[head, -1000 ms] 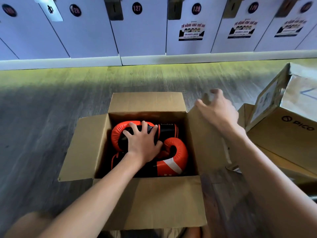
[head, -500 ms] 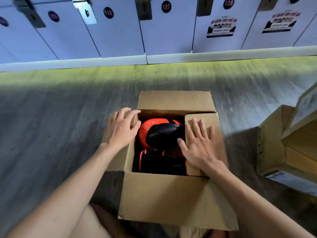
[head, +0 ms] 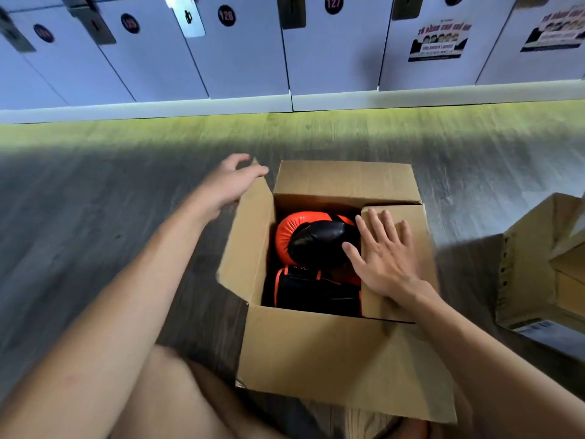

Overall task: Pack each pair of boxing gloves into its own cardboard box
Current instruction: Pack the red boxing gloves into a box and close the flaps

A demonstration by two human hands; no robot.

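A cardboard box (head: 332,356) stands on the floor in front of me, its far and near flaps standing out. A pair of orange and black boxing gloves (head: 313,239) lies inside, one glove above the other. My right hand (head: 384,255) rests flat, fingers spread, on the right flap, which is folded down over the opening and hides part of the gloves. My left hand (head: 229,182) is at the outer top edge of the left flap, fingers curled over it; the flap stands up at a slant.
More cardboard boxes (head: 544,267) stand at the right edge. A row of numbered white lockers (head: 247,52) runs along the wall behind the wooden floor (head: 95,201). My bare knee (head: 164,400) is at the lower left.
My left hand has slid from the top of the left flap to its outer edge and the flap has risen. My right hand stays flat on the folded right flap.
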